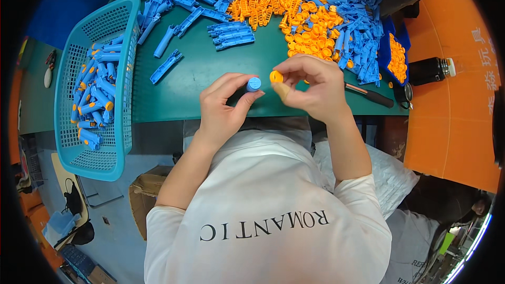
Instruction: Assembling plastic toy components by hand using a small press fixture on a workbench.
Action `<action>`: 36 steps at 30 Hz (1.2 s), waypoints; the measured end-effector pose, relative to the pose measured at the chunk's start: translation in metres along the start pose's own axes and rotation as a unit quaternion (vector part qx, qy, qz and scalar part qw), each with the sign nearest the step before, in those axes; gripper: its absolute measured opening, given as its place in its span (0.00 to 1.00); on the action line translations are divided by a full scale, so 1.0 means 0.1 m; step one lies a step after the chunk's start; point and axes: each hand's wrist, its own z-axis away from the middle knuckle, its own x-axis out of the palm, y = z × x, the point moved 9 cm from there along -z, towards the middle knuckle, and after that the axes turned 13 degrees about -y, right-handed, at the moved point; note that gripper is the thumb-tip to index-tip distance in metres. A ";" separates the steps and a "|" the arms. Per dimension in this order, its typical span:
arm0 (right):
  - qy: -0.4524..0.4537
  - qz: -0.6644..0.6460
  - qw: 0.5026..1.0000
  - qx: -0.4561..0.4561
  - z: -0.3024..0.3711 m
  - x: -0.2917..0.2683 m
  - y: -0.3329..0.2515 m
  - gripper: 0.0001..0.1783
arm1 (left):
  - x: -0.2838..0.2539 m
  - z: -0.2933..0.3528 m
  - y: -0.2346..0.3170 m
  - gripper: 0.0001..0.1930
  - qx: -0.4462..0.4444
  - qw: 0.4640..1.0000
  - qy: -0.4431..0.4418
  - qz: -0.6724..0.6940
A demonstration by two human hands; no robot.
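Between the thumb and fingers of my left hand (223,102) is a blue plastic tube (253,84), its round end turned up toward me. My right hand (315,84) pinches a small round orange cap (276,77) just right of the tube; cap and tube are apart. A tan wrap covers part of a right-hand finger. Beyond my right hand lies a heap of orange caps (310,34). Several blue half-shells (231,35) lie side by side on the green table (194,68), past my left hand.
A light-blue basket (126,100) at the left holds blue tubes with orange ends. Orange ladder-like pieces (258,2) and blue parts (360,37) pile up at the back. A black-handled tool (379,98), a dark bottle (428,71) and a blue bin (386,47) stand right.
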 end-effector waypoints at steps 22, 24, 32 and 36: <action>-0.079 0.102 0.989 0.079 -0.19 0.28 -0.11 0.09 | -0.01 -0.01 0.09 0.16 0.030 0.998 0.000 -0.050; -0.071 0.103 0.989 0.075 -0.18 0.29 -0.11 0.09 | 0.06 0.04 0.04 0.18 0.050 0.997 0.003 -0.056; -0.007 -0.098 0.990 0.106 0.23 0.00 0.06 0.22 | 0.10 0.05 0.27 0.24 0.172 0.973 -0.012 -0.157; 0.116 0.303 0.929 0.178 0.95 -1.12 0.18 0.12 | 0.06 0.06 0.15 0.21 0.138 0.984 -0.030 -0.107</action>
